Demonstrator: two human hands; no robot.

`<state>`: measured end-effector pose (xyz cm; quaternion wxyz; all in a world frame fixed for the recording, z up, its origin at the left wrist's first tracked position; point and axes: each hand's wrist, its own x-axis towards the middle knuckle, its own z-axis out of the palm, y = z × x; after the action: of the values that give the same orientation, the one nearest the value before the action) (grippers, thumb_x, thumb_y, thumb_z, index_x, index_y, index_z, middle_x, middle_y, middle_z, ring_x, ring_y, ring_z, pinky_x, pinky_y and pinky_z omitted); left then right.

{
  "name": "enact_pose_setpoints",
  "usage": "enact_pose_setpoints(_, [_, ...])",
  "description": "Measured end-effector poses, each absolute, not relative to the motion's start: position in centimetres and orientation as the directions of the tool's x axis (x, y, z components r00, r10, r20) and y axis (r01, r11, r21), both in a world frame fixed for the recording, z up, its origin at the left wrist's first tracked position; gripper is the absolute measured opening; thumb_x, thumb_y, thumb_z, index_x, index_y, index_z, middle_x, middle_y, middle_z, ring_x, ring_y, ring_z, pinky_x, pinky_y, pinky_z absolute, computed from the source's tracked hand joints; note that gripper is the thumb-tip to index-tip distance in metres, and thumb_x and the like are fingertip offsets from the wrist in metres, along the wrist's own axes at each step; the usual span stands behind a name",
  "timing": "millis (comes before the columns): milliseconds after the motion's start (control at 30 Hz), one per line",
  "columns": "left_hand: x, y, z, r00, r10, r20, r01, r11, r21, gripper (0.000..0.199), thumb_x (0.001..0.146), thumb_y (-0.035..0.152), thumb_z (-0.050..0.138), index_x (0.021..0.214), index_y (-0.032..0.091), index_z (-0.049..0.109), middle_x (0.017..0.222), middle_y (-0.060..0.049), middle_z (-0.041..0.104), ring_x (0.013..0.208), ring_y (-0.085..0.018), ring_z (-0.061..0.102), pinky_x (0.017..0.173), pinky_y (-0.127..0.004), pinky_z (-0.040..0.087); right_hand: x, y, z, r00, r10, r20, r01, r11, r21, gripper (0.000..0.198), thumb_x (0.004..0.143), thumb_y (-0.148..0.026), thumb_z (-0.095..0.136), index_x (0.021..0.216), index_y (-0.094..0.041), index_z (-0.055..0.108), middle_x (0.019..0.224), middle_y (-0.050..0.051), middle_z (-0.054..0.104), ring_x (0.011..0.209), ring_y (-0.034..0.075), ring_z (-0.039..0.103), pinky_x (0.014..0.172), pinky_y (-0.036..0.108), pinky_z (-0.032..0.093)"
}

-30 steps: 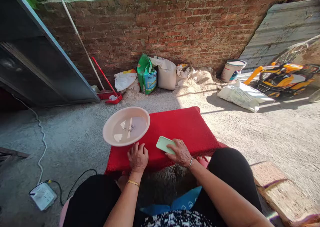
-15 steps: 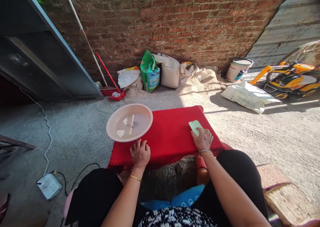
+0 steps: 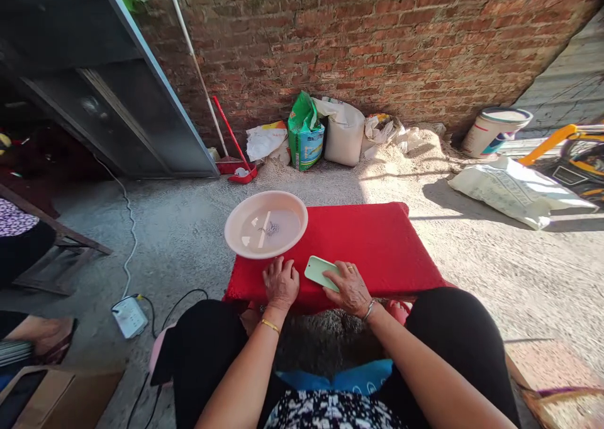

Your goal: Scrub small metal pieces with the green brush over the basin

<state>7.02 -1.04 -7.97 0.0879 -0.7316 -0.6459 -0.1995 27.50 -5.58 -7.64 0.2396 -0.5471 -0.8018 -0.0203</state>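
My right hand [image 3: 352,289] grips a pale green phone case [image 3: 321,270], its thumb along the near edge and fingers over the right end. Whether a phone sits inside I cannot tell. The case is low over the red cloth [image 3: 368,240], near the front edge; touching or just above it, I cannot say. Just left of it, my left hand [image 3: 282,283] rests on the cloth, holding nothing, with slightly bent fingers a little apart. Beyond that hand stands a pale pink basin [image 3: 231,231] of clear water, with a small dark patterned patch visible inside.
A power strip [image 3: 129,317] with cables lies on the floor at left, near another person's foot [image 3: 44,331] and a cardboard box [image 3: 51,397]. Sacks [image 3: 344,133], a red dustpan [image 3: 243,174] and a bucket [image 3: 495,133] stand along the brick wall [image 3: 377,51].
My right hand has brought the phone case leftward and nearer, close to my left hand. The case has turned more sideways. The view has swung left, bringing another person's leg into sight.
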Motion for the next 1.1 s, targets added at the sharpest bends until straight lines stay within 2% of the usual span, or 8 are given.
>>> enact_pose_setpoints(100, [7.0, -1.1, -7.9, 0.092, 0.910, 0.405, 0.978, -0.159, 0.135, 0.028, 0.083, 0.025, 0.047, 0.103, 0.024, 0.066, 0.117, -0.009, 0.060, 0.104, -0.026, 0.052, 0.089, -0.043, 0.036, 28.5, -5.2, -7.6, -0.225, 0.899, 0.377, 0.913, 0.330, -0.241, 0.033, 0.084, -0.045, 0.056, 0.110, -0.027, 0.063, 0.111, 0.010, 0.049, 0.097, 0.023, 0.044, 0.086, 0.035, 0.033])
enact_pose_setpoints(200, [7.1, -1.1, -7.8, 0.090, 0.909, 0.407, 0.977, -0.161, 0.143, 0.028, 0.083, 0.026, 0.047, 0.103, 0.024, 0.066, 0.116, -0.009, 0.060, 0.104, -0.026, 0.052, 0.089, -0.043, 0.036, 31.9, -4.0, -7.5, 0.109, 0.941, 0.321, 0.961, -0.017, -0.275, 0.035, 0.084, -0.046, 0.054, 0.111, -0.026, 0.063, 0.109, 0.010, 0.051, 0.095, 0.024, 0.047, 0.083, 0.036, 0.035])
enact_pose_setpoints(300, [7.1, -1.1, -7.6, 0.086, 0.911, 0.402, 0.976, -0.158, 0.148, 0.027, 0.083, 0.026, 0.047, 0.103, 0.024, 0.066, 0.115, -0.008, 0.060, 0.104, -0.026, 0.052, 0.090, -0.043, 0.036, 35.6, -3.1, -7.5, 0.548, 0.798, 0.249, 0.821, -0.457, -0.342, 0.040, 0.084, -0.050, 0.051, 0.113, -0.025, 0.061, 0.104, 0.012, 0.052, 0.093, 0.027, 0.049, 0.078, 0.037, 0.037])
enact_pose_setpoints(400, [7.2, -1.2, -7.4, 0.081, 0.916, 0.394, 0.978, -0.149, 0.147, 0.027, 0.083, 0.026, 0.048, 0.102, 0.025, 0.066, 0.115, -0.008, 0.060, 0.104, -0.026, 0.052, 0.089, -0.042, 0.036, 37.5, -2.8, -7.6, 0.682, 0.699, 0.214, 0.717, -0.583, -0.381, 0.043, 0.084, -0.053, 0.049, 0.115, -0.026, 0.060, 0.105, 0.012, 0.052, 0.095, 0.029, 0.050, 0.079, 0.040, 0.037])
enact_pose_setpoints(767, [7.1, -1.1, -7.7, 0.078, 0.918, 0.389, 0.979, -0.144, 0.144, 0.029, 0.084, 0.026, 0.046, 0.104, 0.024, 0.066, 0.117, -0.009, 0.059, 0.107, -0.026, 0.051, 0.090, -0.043, 0.036, 36.4, -2.6, -8.0, 0.632, 0.714, 0.302, 0.762, -0.502, -0.408, 0.039, 0.081, -0.046, 0.053, 0.113, -0.024, 0.062, 0.107, 0.013, 0.050, 0.094, 0.029, 0.047, 0.078, 0.041, 0.037])
enact_pose_setpoints(867, [7.1, -1.1, -7.7, 0.084, 0.917, 0.391, 0.980, -0.148, 0.136, 0.029, 0.084, 0.027, 0.045, 0.104, 0.024, 0.066, 0.117, -0.009, 0.059, 0.107, -0.027, 0.051, 0.090, -0.044, 0.036, 34.1, -3.4, -7.9, 0.397, 0.826, 0.400, 0.895, -0.253, -0.368, 0.036, 0.083, -0.045, 0.054, 0.110, -0.023, 0.063, 0.107, 0.012, 0.050, 0.095, 0.026, 0.045, 0.081, 0.038, 0.036])
enact_pose_setpoints(1000, [7.0, -1.0, -7.8, 0.089, 0.914, 0.397, 0.979, -0.153, 0.133, 0.029, 0.084, 0.026, 0.045, 0.103, 0.024, 0.066, 0.117, -0.008, 0.060, 0.106, -0.026, 0.051, 0.089, -0.043, 0.036, 29.5, -5.8, -7.6, -0.146, 0.891, 0.429, 0.926, 0.276, -0.257, 0.034, 0.085, -0.046, 0.054, 0.111, -0.027, 0.063, 0.115, 0.011, 0.047, 0.100, 0.024, 0.043, 0.088, 0.036, 0.034])
enact_pose_setpoints(1100, [7.0, -1.0, -7.8, 0.089, 0.911, 0.402, 0.979, -0.154, 0.133, 0.028, 0.084, 0.026, 0.045, 0.103, 0.024, 0.066, 0.117, -0.008, 0.060, 0.106, -0.026, 0.051, 0.089, -0.043, 0.036, 27.6, -6.9, -7.5, -0.288, 0.871, 0.397, 0.886, 0.400, -0.234, 0.034, 0.084, -0.046, 0.055, 0.113, -0.029, 0.062, 0.116, 0.010, 0.047, 0.102, 0.024, 0.042, 0.090, 0.037, 0.033])
